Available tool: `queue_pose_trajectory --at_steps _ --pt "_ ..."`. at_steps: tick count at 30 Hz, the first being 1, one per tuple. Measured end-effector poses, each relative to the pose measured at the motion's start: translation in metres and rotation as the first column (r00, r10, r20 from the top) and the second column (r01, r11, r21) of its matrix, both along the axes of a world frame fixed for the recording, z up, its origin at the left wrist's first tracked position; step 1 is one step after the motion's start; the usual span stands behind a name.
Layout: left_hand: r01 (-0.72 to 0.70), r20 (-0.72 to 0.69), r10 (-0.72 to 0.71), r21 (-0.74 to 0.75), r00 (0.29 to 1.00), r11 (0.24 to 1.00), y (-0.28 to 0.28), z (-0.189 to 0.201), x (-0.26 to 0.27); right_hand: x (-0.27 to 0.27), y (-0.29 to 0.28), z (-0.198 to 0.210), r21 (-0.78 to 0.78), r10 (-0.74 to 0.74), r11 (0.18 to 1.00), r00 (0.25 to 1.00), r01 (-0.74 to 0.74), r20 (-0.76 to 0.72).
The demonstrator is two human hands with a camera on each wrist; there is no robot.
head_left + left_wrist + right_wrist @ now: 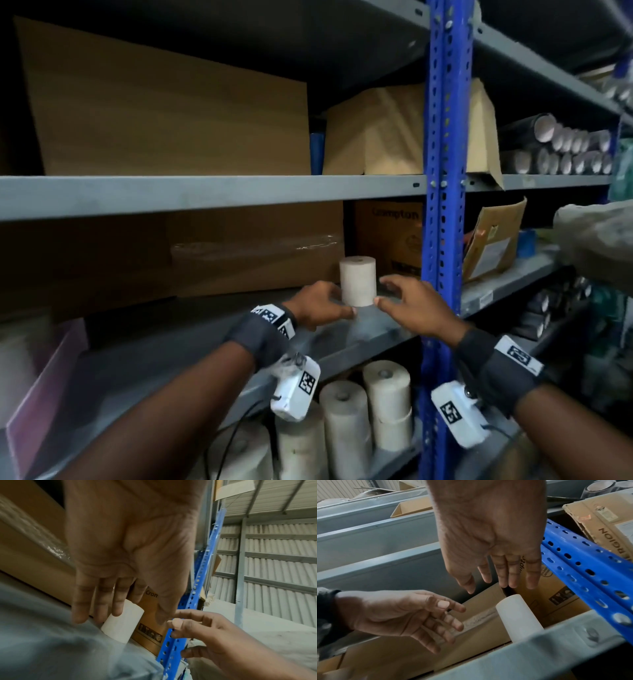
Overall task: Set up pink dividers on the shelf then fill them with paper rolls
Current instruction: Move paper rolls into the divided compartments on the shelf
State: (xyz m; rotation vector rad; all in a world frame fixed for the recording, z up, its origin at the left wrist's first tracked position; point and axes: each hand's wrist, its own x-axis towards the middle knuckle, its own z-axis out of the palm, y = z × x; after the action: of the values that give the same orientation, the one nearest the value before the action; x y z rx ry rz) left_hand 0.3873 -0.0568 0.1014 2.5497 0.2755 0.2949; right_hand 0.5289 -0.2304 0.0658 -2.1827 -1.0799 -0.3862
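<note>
Grey steel shelving fills the scene, and the blue upright (pixel 443 205) serves as the landmark. Just left of that upright, on the middle shelf (pixel 205 346), one paper roll (pixel 358 281) stands on end in front of a printed brown carton (pixel 388 236). Far to the left of the upright, at the picture's edge, a pink divider (pixel 44 383) stands on the same shelf, blurred. More rolls (pixel 346 428) are stacked one shelf down, left of the upright's foot.

The step in hand looks like the filling stage: a single roll is being set on the shelf, or is about to be taken up, and the frames do not settle which. The roll stands well away from the divider, so the next move probably calls for closing both hands on it and carrying it leftward to the divider, keeping it upright.

The left hand (pixel 317 305) reaches in palm toward the roll's left side, fingers spread and nearly straight, close to or just touching it and gripping nothing. The right hand (pixel 411 308) mirrors it on the side nearer the upright, fingers extended and apart, holding nothing, a small gap visible between it and the roll.
</note>
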Motion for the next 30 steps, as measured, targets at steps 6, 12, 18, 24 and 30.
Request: queue_pose_trajectory --at_steps 6,12,18,24,30 --pt "0.062 -0.104 -0.074 -0.121 0.992 0.991 0.05 0.006 0.067 0.056 0.039 0.028 -0.051 -0.032 0.998 0.999 0.034 0.037" --pt "-0.019 -0.225 -0.051 -0.299 0.973 0.954 0.082 0.006 0.122 0.095 0.068 0.045 -0.195 -0.052 0.979 0.999 0.053 0.008" --pt "0.003 -0.295 -0.088 -0.277 0.951 0.961 0.104 -0.011 0.168 0.117 0.097 0.044 -0.303 -0.009 0.953 0.998 -0.008 -0.055" --pt "0.027 -0.329 -0.1 -0.22 0.939 0.975 0.111 -0.019 0.184 0.121 0.107 0.033 -0.227 0.031 0.973 0.996 -0.05 -0.089" --pt "0.118 -0.292 -0.175 -0.204 0.94 0.972 0.093 -0.005 0.151 0.084 0.078 0.039 -0.187 0.076 0.98 0.996 -0.068 0.039"
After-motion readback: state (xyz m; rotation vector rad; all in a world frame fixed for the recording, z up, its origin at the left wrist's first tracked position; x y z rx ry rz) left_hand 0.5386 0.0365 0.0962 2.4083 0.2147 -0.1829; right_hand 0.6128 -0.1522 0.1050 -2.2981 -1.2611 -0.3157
